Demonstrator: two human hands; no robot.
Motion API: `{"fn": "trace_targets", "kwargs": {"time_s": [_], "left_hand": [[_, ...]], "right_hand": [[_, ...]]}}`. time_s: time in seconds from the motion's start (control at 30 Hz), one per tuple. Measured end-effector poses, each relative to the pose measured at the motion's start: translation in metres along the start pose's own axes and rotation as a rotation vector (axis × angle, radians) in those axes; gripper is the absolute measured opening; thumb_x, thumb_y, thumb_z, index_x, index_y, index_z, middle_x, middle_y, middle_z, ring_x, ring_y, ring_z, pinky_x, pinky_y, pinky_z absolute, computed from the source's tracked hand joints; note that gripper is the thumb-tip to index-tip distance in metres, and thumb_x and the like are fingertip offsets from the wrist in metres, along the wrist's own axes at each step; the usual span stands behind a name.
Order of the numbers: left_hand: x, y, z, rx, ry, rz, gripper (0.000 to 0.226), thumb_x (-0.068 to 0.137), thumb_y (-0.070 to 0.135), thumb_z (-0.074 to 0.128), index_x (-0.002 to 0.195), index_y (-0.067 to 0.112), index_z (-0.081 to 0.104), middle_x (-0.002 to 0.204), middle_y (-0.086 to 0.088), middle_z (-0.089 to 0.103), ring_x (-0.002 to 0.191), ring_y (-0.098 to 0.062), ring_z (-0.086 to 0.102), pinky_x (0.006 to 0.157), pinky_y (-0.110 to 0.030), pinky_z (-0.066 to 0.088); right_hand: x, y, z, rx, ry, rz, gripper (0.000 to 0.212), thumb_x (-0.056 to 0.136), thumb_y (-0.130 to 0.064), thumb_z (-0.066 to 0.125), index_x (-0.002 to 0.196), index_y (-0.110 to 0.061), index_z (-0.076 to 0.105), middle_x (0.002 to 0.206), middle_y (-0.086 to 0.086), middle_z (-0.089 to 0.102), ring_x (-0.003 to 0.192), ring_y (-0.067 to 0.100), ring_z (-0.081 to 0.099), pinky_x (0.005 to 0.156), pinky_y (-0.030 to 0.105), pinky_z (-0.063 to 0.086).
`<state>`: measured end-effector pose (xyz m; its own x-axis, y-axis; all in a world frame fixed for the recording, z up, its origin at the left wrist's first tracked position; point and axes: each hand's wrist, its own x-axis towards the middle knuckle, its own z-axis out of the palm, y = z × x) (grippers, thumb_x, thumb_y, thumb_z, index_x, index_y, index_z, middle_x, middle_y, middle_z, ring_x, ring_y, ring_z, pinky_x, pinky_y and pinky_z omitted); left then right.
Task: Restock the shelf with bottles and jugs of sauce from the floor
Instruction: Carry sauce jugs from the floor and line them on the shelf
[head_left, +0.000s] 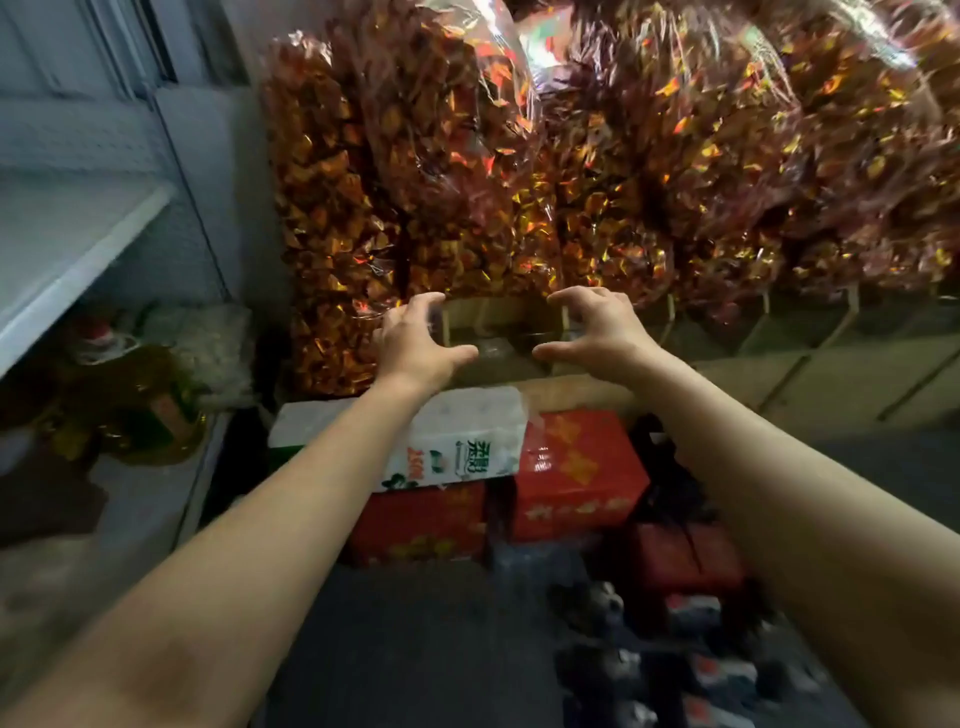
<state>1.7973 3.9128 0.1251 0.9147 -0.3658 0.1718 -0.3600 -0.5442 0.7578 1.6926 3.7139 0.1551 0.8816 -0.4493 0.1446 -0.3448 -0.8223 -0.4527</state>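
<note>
Both arms stretch forward, left hand (415, 340) and right hand (589, 332) spread, curled, grasping nothing.

Both hands, left hand (415, 343) and right hand (597, 332), reach out empty, fingers curled, above red boxes (576, 473).

dim indoor | glare on cellophane bags (597, 156) | motion blur throughout | floor dark | wide-angle edge bending
</note>
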Motion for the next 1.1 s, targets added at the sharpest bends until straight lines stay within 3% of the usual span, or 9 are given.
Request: {"fn": "trace_targets", "kwargs": {"time_s": [0.23,0.5,0.7,0.83,1.1], "left_hand": [[-0.015,-0.015,0.067,-0.008,-0.266,-0.005,0.075,0.077,0.040,0.082,0.142,0.033,0.045,0.146,-0.009,0.042,0.134,-0.032,0.039,0.108,-0.041,0.038],[-0.058,-0.008,0.113,-0.028,-0.410,0.043,0.075,0.075,0.044,0.083,0.140,0.033,0.047,0.141,-0.008,0.047,0.133,-0.031,0.042,0.110,-0.043,0.038],[-0.093,0.009,0.119,-0.032,-0.365,0.042,0.074,0.077,0.044,0.082,0.141,0.034,0.046,0.144,-0.008,0.044,0.134,-0.030,0.042,0.110,-0.043,0.039],[-0.125,0.033,0.128,-0.031,-0.283,0.007,0.073,0.078,0.043,0.081,0.141,0.033,0.046,0.145,-0.007,0.044,0.132,-0.030,0.044,0.106,-0.043,0.041],[-0.269,0.059,0.199,-0.046,-0.223,-0.208,0.072,0.079,0.043,0.081,0.141,0.033,0.047,0.143,-0.008,0.045,0.131,-0.031,0.044,0.108,-0.041,0.039]], "right_hand": [[-0.053,0.053,0.013,-0.045,-0.022,0.276,0.073,0.078,-0.046,0.084,0.141,-0.027,0.054,0.145,0.005,0.050,0.140,0.026,0.034,0.115,0.037,0.032],[-0.113,0.092,0.017,-0.104,-0.036,0.412,0.075,0.071,-0.051,0.087,0.136,-0.023,0.060,0.133,0.004,0.062,0.127,0.024,0.053,0.110,0.034,0.043],[-0.140,0.111,0.011,-0.045,-0.043,0.354,0.070,0.075,-0.044,0.087,0.136,-0.023,0.059,0.130,0.002,0.060,0.117,0.022,0.057,0.097,0.025,0.041],[-0.158,0.137,-0.004,-0.011,-0.052,0.296,0.073,0.074,-0.047,0.087,0.137,-0.025,0.057,0.135,0.005,0.057,0.123,0.024,0.055,0.107,0.037,0.047],[-0.243,0.242,-0.015,0.037,-0.228,0.192,0.071,0.080,-0.045,0.083,0.141,-0.025,0.054,0.144,0.005,0.052,0.137,0.024,0.044,0.110,0.036,0.038]]}}
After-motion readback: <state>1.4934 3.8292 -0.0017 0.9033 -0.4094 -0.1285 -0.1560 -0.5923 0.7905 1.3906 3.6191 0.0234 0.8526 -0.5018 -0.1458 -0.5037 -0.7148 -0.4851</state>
